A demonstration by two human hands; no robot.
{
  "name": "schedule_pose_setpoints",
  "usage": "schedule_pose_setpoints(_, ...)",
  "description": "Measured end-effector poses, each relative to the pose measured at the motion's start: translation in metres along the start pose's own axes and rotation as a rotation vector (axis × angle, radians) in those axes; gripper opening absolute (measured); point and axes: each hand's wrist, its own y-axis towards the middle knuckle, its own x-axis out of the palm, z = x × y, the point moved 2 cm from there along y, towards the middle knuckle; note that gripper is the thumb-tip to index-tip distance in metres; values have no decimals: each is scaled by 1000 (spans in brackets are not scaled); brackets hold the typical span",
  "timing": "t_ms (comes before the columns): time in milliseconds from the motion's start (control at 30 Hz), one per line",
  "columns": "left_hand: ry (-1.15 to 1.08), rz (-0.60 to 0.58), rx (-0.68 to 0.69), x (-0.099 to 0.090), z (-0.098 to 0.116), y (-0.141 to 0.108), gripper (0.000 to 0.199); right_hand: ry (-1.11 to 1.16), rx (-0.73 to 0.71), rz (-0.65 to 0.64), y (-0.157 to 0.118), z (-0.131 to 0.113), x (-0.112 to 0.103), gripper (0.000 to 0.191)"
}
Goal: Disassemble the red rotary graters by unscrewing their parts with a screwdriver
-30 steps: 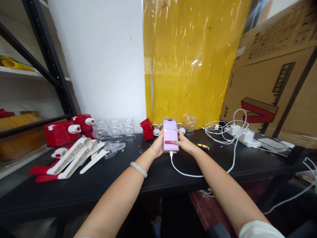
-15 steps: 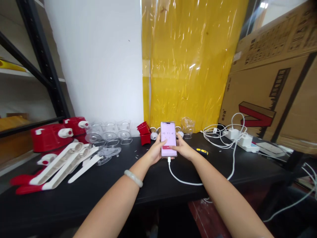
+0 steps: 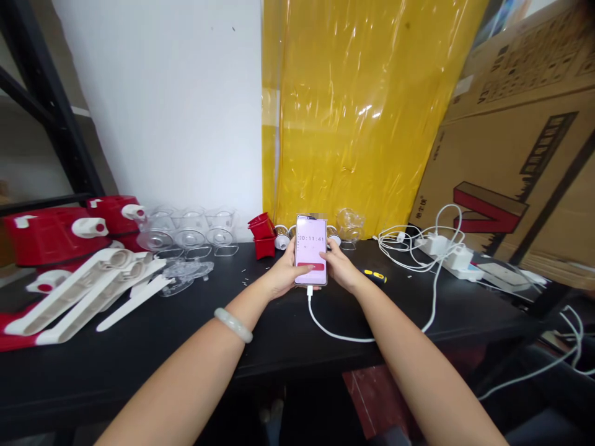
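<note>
Upright between my two hands is a smartphone (image 3: 311,251) with a lit pink-white screen, big digits and a red button low down. My left hand (image 3: 284,272) is closed round its left side, the thumb lying over the red button. Around the right edge curls my right hand (image 3: 340,265), its thumb at the side of the screen. A white charging cable (image 3: 325,331) runs from the phone's bottom end off to the right. Behind the phone, small red boxes (image 3: 263,238) and white-rimmed cylindrical parts (image 3: 282,238) are partly hidden.
Red housings (image 3: 58,238), white handle-like parts (image 3: 81,297) and clear plastic cups (image 3: 190,226) lie left on the black table (image 3: 195,347). To the right are a yellow-black screwdriver handle (image 3: 374,275), a power strip with chargers (image 3: 458,260) and a large cardboard box (image 3: 502,161).
My right thumb has drawn back from the red button to the screen's edge. My left thumb has come down onto the button. The camera view has shifted slightly.
</note>
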Motion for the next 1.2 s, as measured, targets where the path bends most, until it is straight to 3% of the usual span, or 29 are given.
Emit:
schedule_pose_setpoints(767,-15,13,16,0,1,0,102,-9,1,-31,-4,-7,5,52)
schedule_pose_setpoints(1033,-67,0,27,1,5,0,94,-27,39,-188,-14,-23,5,79)
schedule_pose_setpoints(1200,-59,6,75,-3,2,1,105,-69,35,-236,-17,-24,4,93)
